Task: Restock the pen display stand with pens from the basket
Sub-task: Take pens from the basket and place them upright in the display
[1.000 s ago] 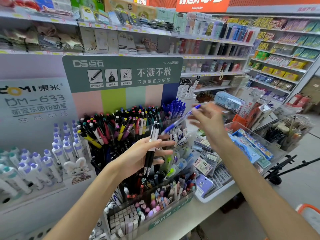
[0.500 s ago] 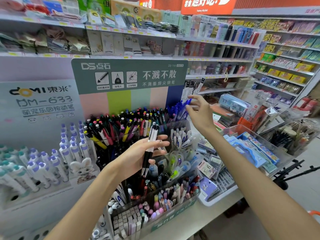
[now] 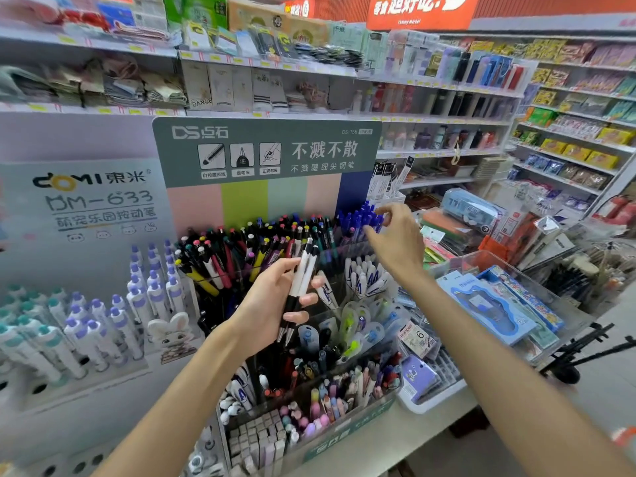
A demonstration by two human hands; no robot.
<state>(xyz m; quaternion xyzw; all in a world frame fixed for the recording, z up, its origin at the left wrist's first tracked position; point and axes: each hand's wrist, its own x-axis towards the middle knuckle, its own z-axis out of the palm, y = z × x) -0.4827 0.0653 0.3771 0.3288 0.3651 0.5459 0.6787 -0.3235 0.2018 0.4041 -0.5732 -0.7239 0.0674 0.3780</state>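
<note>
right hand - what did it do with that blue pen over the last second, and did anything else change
The right hand carried the blue pen forward into the blue pens at the stand's back right and let go; its fingers are now loose beside them, holding nothing. The left hand kept gripping the black-and-white pens in front of the display stand.

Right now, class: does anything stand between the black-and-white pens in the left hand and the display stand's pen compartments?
Nothing visible does. The left hand holds the black-and-white pens in open air just in front of the display stand. The compartments are crowded, though.
</note>
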